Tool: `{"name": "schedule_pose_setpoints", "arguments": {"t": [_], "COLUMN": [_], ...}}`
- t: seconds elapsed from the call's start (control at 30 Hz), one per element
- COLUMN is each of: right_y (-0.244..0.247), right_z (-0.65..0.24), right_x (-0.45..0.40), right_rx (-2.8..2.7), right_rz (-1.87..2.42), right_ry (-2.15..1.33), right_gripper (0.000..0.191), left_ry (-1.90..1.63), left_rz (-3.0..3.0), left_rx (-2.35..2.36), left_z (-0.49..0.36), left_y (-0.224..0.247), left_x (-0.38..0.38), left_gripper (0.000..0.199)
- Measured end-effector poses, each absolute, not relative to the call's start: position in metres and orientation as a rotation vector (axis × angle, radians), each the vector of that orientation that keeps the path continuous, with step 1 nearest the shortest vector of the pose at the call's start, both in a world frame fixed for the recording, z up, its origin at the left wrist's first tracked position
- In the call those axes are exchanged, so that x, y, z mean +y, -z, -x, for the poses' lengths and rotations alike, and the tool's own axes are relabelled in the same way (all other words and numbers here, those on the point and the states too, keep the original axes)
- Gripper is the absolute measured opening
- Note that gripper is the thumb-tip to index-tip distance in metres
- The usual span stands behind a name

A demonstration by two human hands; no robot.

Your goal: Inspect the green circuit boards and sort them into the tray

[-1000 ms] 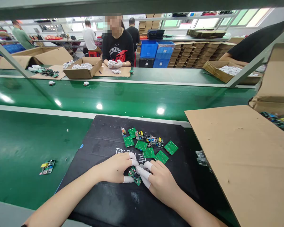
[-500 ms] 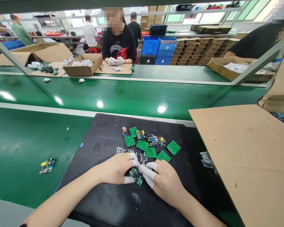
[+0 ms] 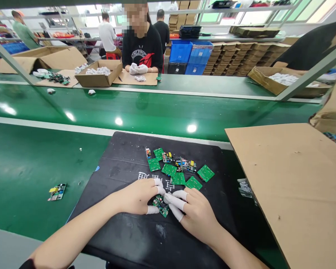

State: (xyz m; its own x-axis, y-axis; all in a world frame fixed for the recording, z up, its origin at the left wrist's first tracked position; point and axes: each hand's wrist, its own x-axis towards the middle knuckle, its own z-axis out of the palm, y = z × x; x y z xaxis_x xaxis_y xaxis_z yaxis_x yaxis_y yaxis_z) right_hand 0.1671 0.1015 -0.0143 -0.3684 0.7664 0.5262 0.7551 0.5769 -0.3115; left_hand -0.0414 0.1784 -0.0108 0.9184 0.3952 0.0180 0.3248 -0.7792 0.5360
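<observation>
- Two hands are shown in the head view, both bent over one board, which is set component side up on the black mat, just below the white lettering.
- By the left hand the board is pinched at its left side, with the thumb placed at the lower-left edge and the fingers at the upper corner.
- The right hand is bent to the board's upper-right edge, its fingertips gathered there; whether anything is gripped by them cannot be told, as the contact is covered.
- Several fingers are sheathed in white cots, by which a little extra grip is probably given.
- Whether the board is rested on the mat or slightly raised cannot be told.
- The board is judged light and stiff, so little force should be needed; the parts crowded on its face are judged fragile and easily bent.
- It is best taken by opposite bare edges, with the tall parts left unpressed; sharp solder points may be met underneath.
- Beyond the hands, loose boards are strewn on the mat, some laid green side up, some overlapped; when one is lifted, a neighbour could be snagged.
- A lone board is left on the green bench.
</observation>
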Motion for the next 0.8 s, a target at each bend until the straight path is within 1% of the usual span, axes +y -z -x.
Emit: {"name": "schedule_pose_setpoints", "arguments": {"t": [0.17, 0.3, 0.37, 0.57, 0.7, 0.8], "right_y": [0.019, 0.012, 0.0101, 0.0173, 0.0158, 0.0133], "right_z": [-0.1609, -0.1685, -0.1706, -0.1619, -0.1652, -0.1701], "right_x": [0.1, 0.1027, 0.1027, 0.0994, 0.1022, 0.1039], "right_rx": [-2.221, -2.092, -2.059, -2.255, -2.147, -2.044], "right_rz": [1.248, 1.211, 1.202, 1.244, 1.208, 1.163], "right_ry": [-0.055, -0.137, -0.114, -0.031, -0.149, -0.146], "right_gripper": [0.017, 0.019, 0.02, 0.016, 0.019, 0.023], "left_ry": [-0.179, -0.178, -0.168, -0.156, -0.17, -0.164], "left_rz": [-2.513, -2.514, -2.519, -2.507, -2.502, -2.515], "left_rx": [0.507, 0.505, 0.511, 0.505, 0.494, 0.507], "left_z": [0.0406, 0.0405, 0.0408, 0.0414, 0.0411, 0.0411], "left_y": [0.0092, 0.0071, 0.0081, 0.011, 0.0088, 0.0082], "left_x": [0.1779, 0.1788, 0.1792, 0.1801, 0.1798, 0.1795], "left_gripper": [0.03, 0.03, 0.03, 0.029, 0.028, 0.028]}}
